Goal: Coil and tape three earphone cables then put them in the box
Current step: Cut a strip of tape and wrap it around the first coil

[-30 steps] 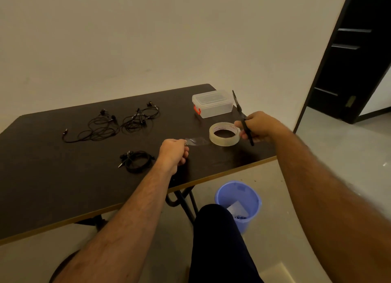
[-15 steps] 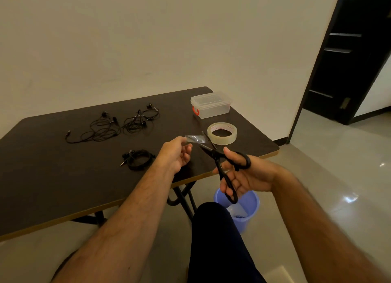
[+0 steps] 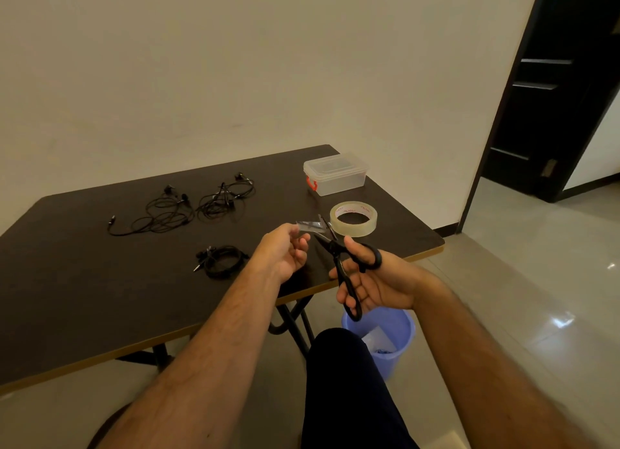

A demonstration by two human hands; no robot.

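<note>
My left hand [image 3: 285, 252] pinches a short strip of clear tape [image 3: 310, 226] stretched from the tape roll [image 3: 354, 218] on the dark table [image 3: 84, 280]. My right hand [image 3: 379, 280] grips black scissors [image 3: 342, 264], blades parted around the strip just left of the roll. A coiled black earphone cable [image 3: 223, 260] lies left of my left hand. Two loose, tangled earphone cables [image 3: 161, 212] [image 3: 226, 197] lie farther back. A lidded clear plastic box [image 3: 335, 178] with an orange latch stands at the far right of the table.
A blue bucket [image 3: 380, 338] with scraps inside stands on the floor under the table's front right corner, beside my dark-trousered knee [image 3: 342, 381]. A dark doorway [image 3: 563, 89] opens at the right. The plain wall runs behind the table.
My right hand brought the scissors from beside the roll down to the tape strip. My left hand lifted the strip off the table. In the last half second little moved.
</note>
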